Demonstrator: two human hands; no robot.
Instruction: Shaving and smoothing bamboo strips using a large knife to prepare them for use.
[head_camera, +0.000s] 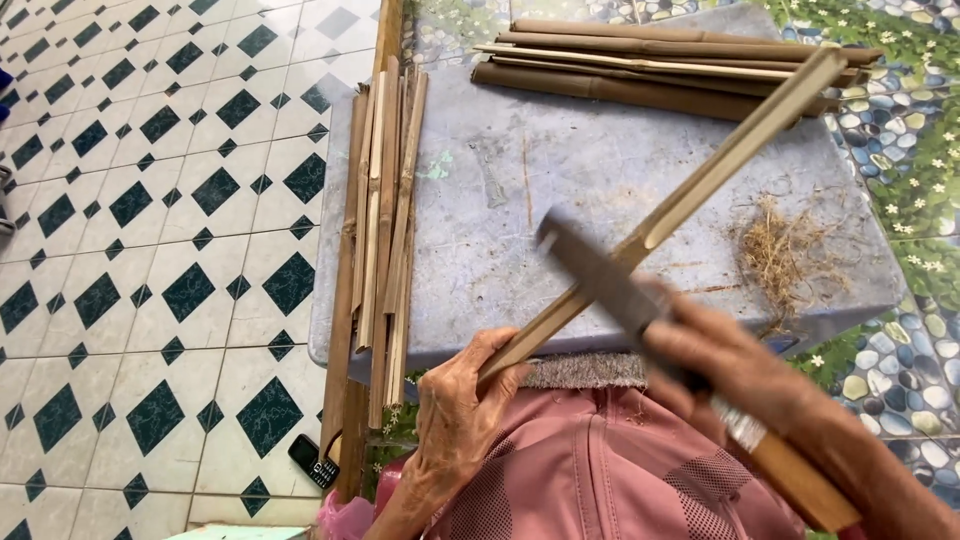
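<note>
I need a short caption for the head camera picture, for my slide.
Left hand holds a bamboo strip while the right hand sets a knife across it.

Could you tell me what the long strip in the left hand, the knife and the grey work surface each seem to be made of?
The long tan strip looks like split bamboo: pale, fibrous, matt, with a node ridge. The motion-blurred knife seems to have a dull grey metal blade and a smooth brown wooden handle with a silvery collar. The grey slab could be worn plastic or stone; scuffs show, but I cannot tell which.
</note>
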